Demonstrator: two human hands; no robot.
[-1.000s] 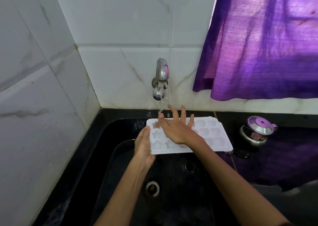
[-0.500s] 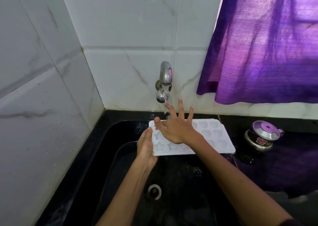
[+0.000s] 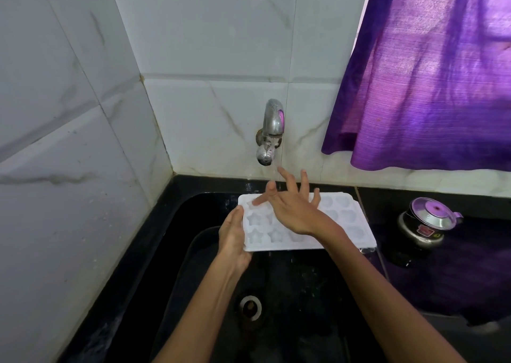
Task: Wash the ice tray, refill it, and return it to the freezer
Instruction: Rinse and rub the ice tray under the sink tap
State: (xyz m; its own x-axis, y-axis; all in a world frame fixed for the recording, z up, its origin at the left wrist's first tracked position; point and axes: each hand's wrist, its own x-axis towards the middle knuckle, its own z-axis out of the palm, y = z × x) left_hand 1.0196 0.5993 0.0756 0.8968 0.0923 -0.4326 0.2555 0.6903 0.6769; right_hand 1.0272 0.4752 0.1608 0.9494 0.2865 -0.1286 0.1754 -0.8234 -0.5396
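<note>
A white ice tray (image 3: 340,219) with star and heart shaped moulds is held level over the black sink (image 3: 193,266), under the wall tap (image 3: 269,133). A thin stream of water runs from the tap onto the tray's far left part. My left hand (image 3: 233,238) grips the tray's left end, thumb along the edge and fingers underneath. My right hand (image 3: 293,206) lies on top of the tray with fingers spread and straight, the thumb reaching into a far-left mould.
The sink drain (image 3: 250,307) lies below the tray. A small steel-lidded pot (image 3: 425,224) stands on the black counter at the right. A purple curtain (image 3: 431,72) hangs above it. White tiled walls close in the left and back.
My right hand has slid slightly across the tray top, its fingers rubbing the moulds. The tray and my left hand stay under the running water.
</note>
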